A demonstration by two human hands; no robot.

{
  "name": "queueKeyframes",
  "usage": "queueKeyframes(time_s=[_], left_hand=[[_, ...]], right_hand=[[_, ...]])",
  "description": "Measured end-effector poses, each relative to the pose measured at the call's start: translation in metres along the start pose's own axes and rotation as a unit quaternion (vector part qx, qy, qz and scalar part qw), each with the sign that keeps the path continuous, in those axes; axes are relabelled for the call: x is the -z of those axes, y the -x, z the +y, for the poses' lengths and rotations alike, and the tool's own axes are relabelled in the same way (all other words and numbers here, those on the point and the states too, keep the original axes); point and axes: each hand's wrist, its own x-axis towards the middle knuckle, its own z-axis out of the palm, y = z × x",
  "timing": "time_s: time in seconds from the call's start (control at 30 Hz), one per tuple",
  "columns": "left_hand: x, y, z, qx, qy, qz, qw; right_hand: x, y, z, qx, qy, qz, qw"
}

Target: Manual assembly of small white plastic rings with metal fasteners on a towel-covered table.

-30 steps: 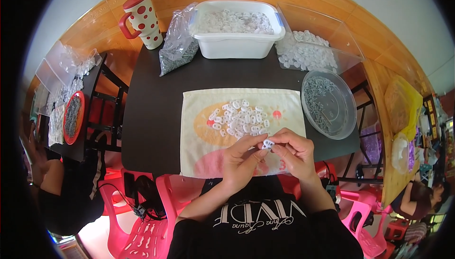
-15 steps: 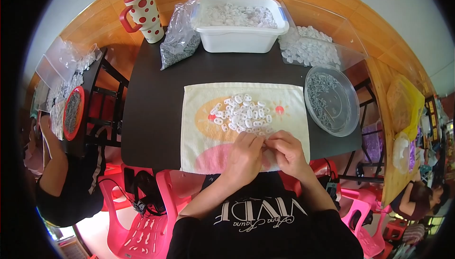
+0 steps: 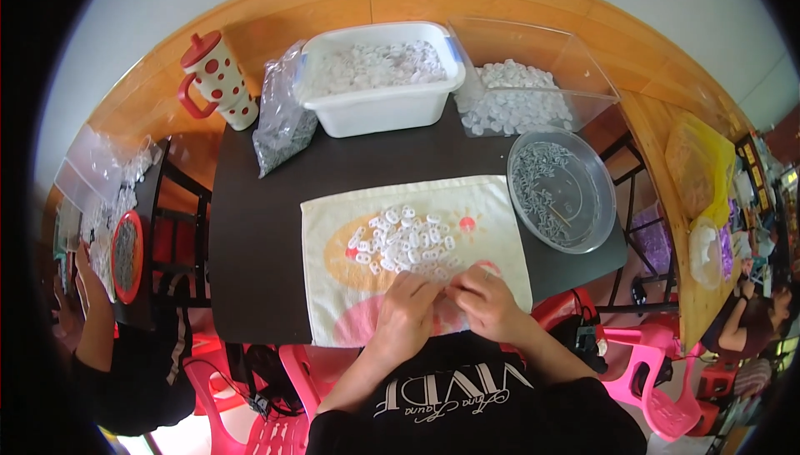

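Note:
A heap of small white oval plastic pieces (image 3: 408,238) lies on a cream towel (image 3: 492,205) with orange and pink patterns. At the near side of the heap, my left hand (image 3: 406,309) and my right hand (image 3: 483,301) meet with fingertips pinched together. Whatever is between the fingers is too small and too hidden to make out. Right of the towel stands a round clear tub (image 3: 593,226) holding many small grey screw-like pieces (image 3: 537,184).
Along the dark table's (image 3: 250,288) far side stand a spotted tumbler (image 3: 221,80), a plastic bag (image 3: 283,126) of grey pieces, a white basin (image 3: 383,113) and a clear bin (image 3: 575,80), both holding pale pieces. Another person's arm (image 3: 96,322) is at a left table with a red tray (image 3: 137,267).
The whole view has shifted and turned slightly, so the table sits lower in it. My hands stay pinched together at the near side of the heap.

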Motion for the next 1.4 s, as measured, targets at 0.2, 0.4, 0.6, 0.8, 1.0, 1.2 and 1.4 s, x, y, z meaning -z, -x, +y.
queueKeyframes(time_s=[0.2, 0.4, 0.6, 0.8, 1.0, 1.2, 1.4], left_hand=[[-0.002, 0.001, -0.003, -0.039, -0.053, -0.024, 0.998], [-0.001, -0.002, -0.002, -0.050, -0.075, -0.048, 0.995], [0.000, -0.003, -0.003, -0.078, -0.097, -0.067, 0.990], [-0.001, 0.001, -0.004, -0.091, -0.128, -0.072, 0.985], [0.002, 0.004, -0.007, -0.083, -0.112, -0.071, 0.988], [0.000, 0.010, -0.008, -0.071, -0.112, -0.008, 0.991], [0.010, 0.010, 0.009, -0.082, -0.092, 0.003, 0.992]], right_hand=[[0.002, 0.000, -0.002, 0.024, 0.009, -0.041, 0.999], [0.001, -0.004, 0.001, 0.020, -0.007, -0.045, 0.999], [-0.002, -0.008, 0.001, 0.040, 0.013, -0.018, 0.999], [0.000, -0.009, 0.000, 0.058, 0.037, -0.040, 0.997], [-0.003, -0.005, -0.004, 0.049, 0.043, -0.032, 0.997], [0.047, -0.042, -0.004, 0.051, 0.073, 0.088, 0.992], [0.153, -0.162, 0.054, -0.019, 0.172, 0.278, 0.945]])
